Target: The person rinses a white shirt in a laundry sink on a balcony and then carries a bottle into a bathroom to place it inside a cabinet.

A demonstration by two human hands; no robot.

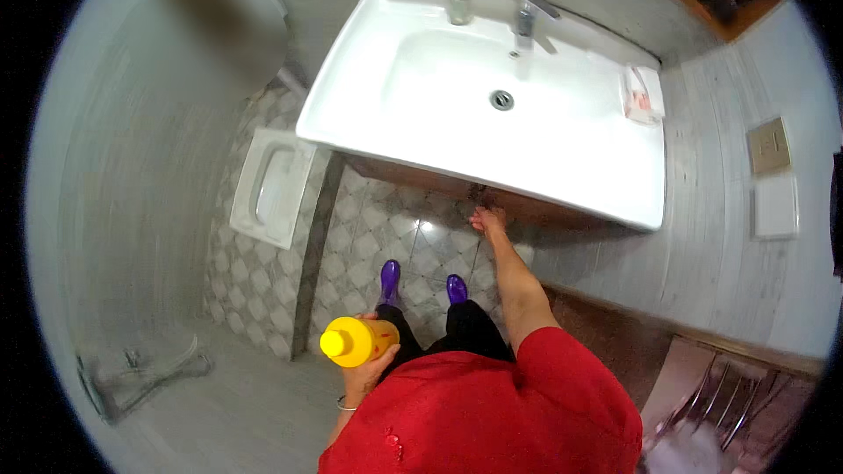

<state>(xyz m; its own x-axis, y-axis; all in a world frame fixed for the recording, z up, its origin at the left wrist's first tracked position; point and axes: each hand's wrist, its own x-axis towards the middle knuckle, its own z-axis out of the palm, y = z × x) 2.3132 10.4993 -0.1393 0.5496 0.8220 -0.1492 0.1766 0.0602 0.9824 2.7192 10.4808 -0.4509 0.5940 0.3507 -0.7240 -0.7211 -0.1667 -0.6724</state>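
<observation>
My left hand [369,368] is wrapped around a yellow plastic bottle [355,342] with a yellow cap, held near my waist. My right hand [488,218] reaches down to the front of the brown vanity cabinet [421,179], just below the white washbasin's front edge; its fingers look curled near the cabinet's dark handle area, and I cannot tell whether they grip anything. Above it spreads the white ceramic washbasin [435,118], with a chrome faucet [525,20] at the back and a round metal drain [502,100]. A glass cup [459,8] stands on its back ledge.
A white squat toilet [245,210] lies in the raised tiled floor at left. A packet [642,95] lies on the basin's right side. Wall switches [769,146] are at right, a shower fitting [132,375] at lower left, and a metal rack [721,401] at lower right.
</observation>
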